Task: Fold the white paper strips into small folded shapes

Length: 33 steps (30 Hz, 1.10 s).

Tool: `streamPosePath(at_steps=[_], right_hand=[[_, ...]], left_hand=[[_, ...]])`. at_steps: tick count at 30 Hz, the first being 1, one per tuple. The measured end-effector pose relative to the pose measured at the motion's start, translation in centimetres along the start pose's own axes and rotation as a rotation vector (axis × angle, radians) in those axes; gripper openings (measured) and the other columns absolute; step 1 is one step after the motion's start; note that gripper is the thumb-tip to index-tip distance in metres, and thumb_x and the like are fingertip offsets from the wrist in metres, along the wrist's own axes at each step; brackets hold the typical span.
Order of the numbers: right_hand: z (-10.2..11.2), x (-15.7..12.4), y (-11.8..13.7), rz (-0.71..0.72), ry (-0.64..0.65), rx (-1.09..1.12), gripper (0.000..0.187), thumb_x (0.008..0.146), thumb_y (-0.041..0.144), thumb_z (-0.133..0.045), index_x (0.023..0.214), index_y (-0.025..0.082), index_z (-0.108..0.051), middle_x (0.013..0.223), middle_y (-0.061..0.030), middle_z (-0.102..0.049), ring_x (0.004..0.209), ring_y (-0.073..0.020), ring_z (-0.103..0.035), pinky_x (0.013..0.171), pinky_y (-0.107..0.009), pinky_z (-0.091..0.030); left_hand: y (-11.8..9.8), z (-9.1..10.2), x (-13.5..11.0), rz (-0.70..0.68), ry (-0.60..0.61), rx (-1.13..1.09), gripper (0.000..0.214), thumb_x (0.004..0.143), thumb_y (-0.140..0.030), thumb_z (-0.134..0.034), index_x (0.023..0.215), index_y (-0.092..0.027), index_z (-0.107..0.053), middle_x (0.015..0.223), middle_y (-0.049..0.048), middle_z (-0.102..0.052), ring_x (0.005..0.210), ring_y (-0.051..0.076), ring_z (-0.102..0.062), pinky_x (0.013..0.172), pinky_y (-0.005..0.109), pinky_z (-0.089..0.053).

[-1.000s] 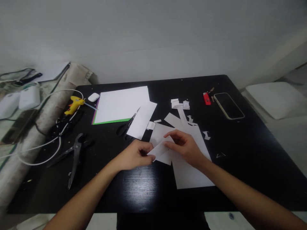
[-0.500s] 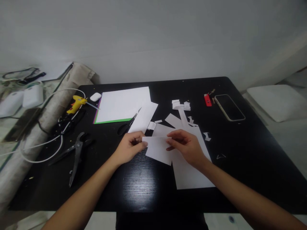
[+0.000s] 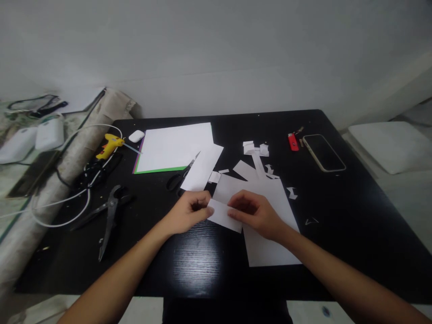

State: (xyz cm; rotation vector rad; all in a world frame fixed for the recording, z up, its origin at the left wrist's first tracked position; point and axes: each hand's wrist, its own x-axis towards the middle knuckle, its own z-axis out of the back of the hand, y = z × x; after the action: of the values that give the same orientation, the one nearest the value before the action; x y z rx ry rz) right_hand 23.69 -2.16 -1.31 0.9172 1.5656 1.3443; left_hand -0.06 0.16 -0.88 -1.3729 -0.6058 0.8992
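Left, the glue gun [image 3: 110,146] lay aside, perhaps for room! Over the worktop's [image 3: 357,216] near middle, my left grip [image 3: 189,211] pinched the left end of the small paper [image 3: 218,208], my right grip [image 3: 257,215] pinched its right side, likely keeping it steady, the large sheet [image 3: 270,249] beneath.

Beneath the left hand [image 3: 189,213] and the right hand [image 3: 259,216], a black wood-grained tabletop [image 3: 354,238], with a whitish glare patch [image 3: 196,263] just nearer than the left hand. Beyond both, a plain grey wall [image 3: 216,54], dimly lit. Well right of the right hand, past the tabletop, a blurred white seat-like slab [image 3: 388,146]; nearer than both hands, pale floor [image 3: 145,311].
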Motion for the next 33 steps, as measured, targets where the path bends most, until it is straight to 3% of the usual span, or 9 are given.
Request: streamPosePath(at_steps=[9, 17, 24, 27, 30, 33], right_hand=[[-0.3, -0.1, -0.2, -0.127, 0.109, 0.187, 0.028, 0.078, 0.03, -0.083, 0.094, 0.019, -0.064, 0.084, -0.0013, -0.066, 0.068, -0.0125, -0.065, 0.057, -0.026, -0.062], [-0.6, -0.1, 0.1, -0.115, 0.128, 0.18, 0.023, 0.08, 0.033, -0.081, 0.089, 0.018, -0.065, 0.075, 0.001, -0.065, 0.064, -0.0116, -0.063, 0.059, -0.025, -0.059], [-1.0, -0.3, -0.2, -0.03, -0.001, 0.126, 0.023, 0.086, 0.034, -0.076, 0.103, 0.021, -0.067, 0.083, -0.0019, -0.072, 0.072, -0.0141, -0.066, 0.067, -0.027, -0.057], [-1.2, -0.4, -0.3, 0.024, -0.059, 0.088, 0.019, 0.083, 0.035, -0.079, 0.094, 0.021, -0.072, 0.081, -0.0018, -0.072, 0.07, -0.0145, -0.066, 0.067, -0.028, -0.057], [-1.3, -0.4, -0.3, 0.028, -0.113, 0.067, 0.019, 0.079, 0.037, -0.082, 0.085, 0.021, -0.075, 0.074, -0.0012, -0.071, 0.065, -0.0147, -0.066, 0.064, -0.029, -0.057], [-1.4, -0.4, -0.2, 0.014, -0.158, 0.085, 0.019, 0.077, 0.038, -0.084, 0.084, 0.021, -0.077, 0.073, -0.0014, -0.072, 0.064, -0.0155, -0.067, 0.063, -0.03, -0.059]], left_hand=[[-0.1, 0.1, 0.4, -0.025, -0.21, 0.007, 0.025, 0.09, -0.033, -0.065, 0.074, -0.015, -0.059, 0.055, -0.0052, -0.053, 0.051, 0.008, -0.045, 0.053, 0.02, -0.035], [-0.2, -0.3, 0.4, -0.013, -0.213, 0.003, 0.029, 0.09, -0.04, -0.067, 0.074, -0.015, -0.061, 0.055, -0.0048, -0.053, 0.05, 0.009, -0.047, 0.051, 0.02, -0.036], [-0.2, -1.2, 0.0, -0.009, -0.05, 0.091, 0.026, 0.092, -0.036, -0.065, 0.078, -0.015, -0.063, 0.063, -0.0034, -0.053, 0.056, 0.009, -0.046, 0.053, 0.021, -0.035], [-0.3, -1.4, -0.1, -0.044, -0.004, 0.168, 0.024, 0.093, -0.035, -0.064, 0.079, -0.015, -0.065, 0.065, -0.0022, -0.055, 0.059, 0.01, -0.048, 0.055, 0.022, -0.037], [-0.3, -1.6, -0.3, -0.099, -0.043, 0.213, 0.018, 0.092, -0.032, -0.066, 0.085, -0.016, -0.067, 0.069, -0.0007, -0.06, 0.061, 0.011, -0.052, 0.057, 0.022, -0.042], [-0.3, -1.8, -0.3, -0.176, -0.139, 0.215, 0.016, 0.09, -0.026, -0.069, 0.104, -0.018, -0.07, 0.076, 0.0006, -0.067, 0.065, 0.012, -0.058, 0.061, 0.023, -0.048]])
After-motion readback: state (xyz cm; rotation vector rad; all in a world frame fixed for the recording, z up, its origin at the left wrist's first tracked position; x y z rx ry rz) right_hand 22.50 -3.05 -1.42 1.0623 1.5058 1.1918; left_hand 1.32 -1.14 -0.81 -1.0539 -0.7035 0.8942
